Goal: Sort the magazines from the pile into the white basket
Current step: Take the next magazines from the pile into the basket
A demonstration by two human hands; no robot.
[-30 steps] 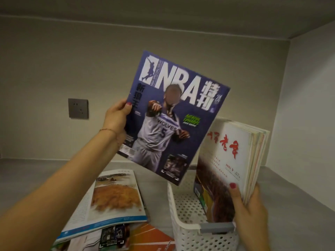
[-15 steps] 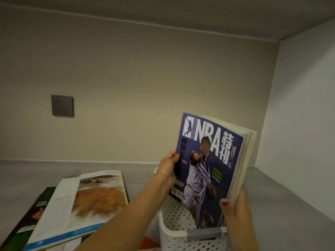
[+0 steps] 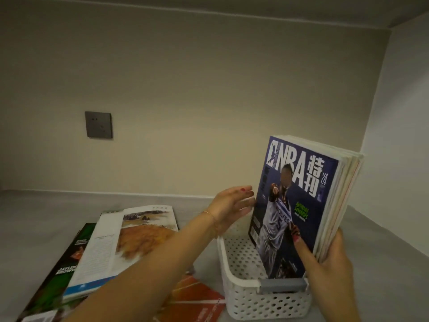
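In the head view, the blue NBA magazine (image 3: 294, 205) stands upright at the front of a row of magazines in the white basket (image 3: 243, 296), toward the basket's right side. The right hand (image 3: 329, 268) clasps the near edge of that whole row, thumb pressed on the NBA cover, fingers wrapped behind. The left hand (image 3: 232, 205) is open, fingers spread and flat, just beside the cover's left edge (whether the fingertips touch the paper I cannot tell).

My reading is that the filing step for this issue is almost done: it is seated, and the open hand is free. The next move calls for reaching left to the pile (image 3: 111, 252) on the grey surface (image 3: 46, 210), where a magazine with a landscape picture (image 3: 130, 242) lies on top of a dark green one (image 3: 60, 263) and an orange cover (image 3: 192, 298) pokes out near the basket. The right hand should probably keep bracing the row, which looks likely to flop into the basket's empty left part.

The pile's near end is cut off by the frame and crossed by the left forearm, so its count is unclear. The titles behind the NBA issue are hidden; only page edges show.
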